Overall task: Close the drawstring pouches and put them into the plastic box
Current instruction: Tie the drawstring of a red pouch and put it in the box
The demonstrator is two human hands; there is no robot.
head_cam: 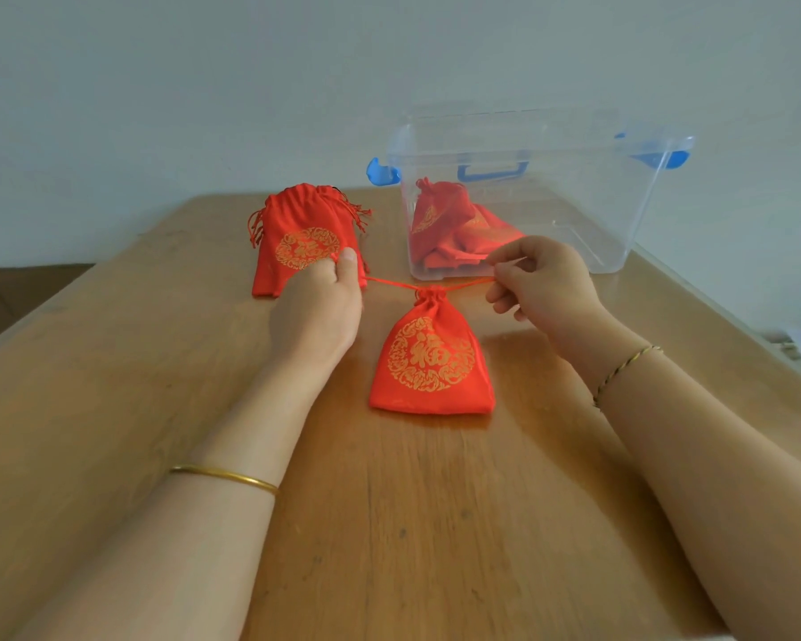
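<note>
Pouch point(431, 358) cinched at the middle of the desk point(435, 525), drawstring point(389, 283) taut.
Your left hand point(317, 307) and right hand point(544, 282) each pinch one drawstring end; the plastic box point(620, 224), other pouches point(440, 224) inside, stands by the far right edge.

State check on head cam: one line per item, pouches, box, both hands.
Centre pouch: mouth cinched shut, lying flat on the table, drawstring pulled taut to both sides.
Pouch pile: stacked on the table, top mouth not cinched.
Plastic box: upright, no lid on.
Boxed pouches: inside the plastic box, one neck gathered.
Left hand: pinches one drawstring end.
Right hand: pinches the other end.
</note>
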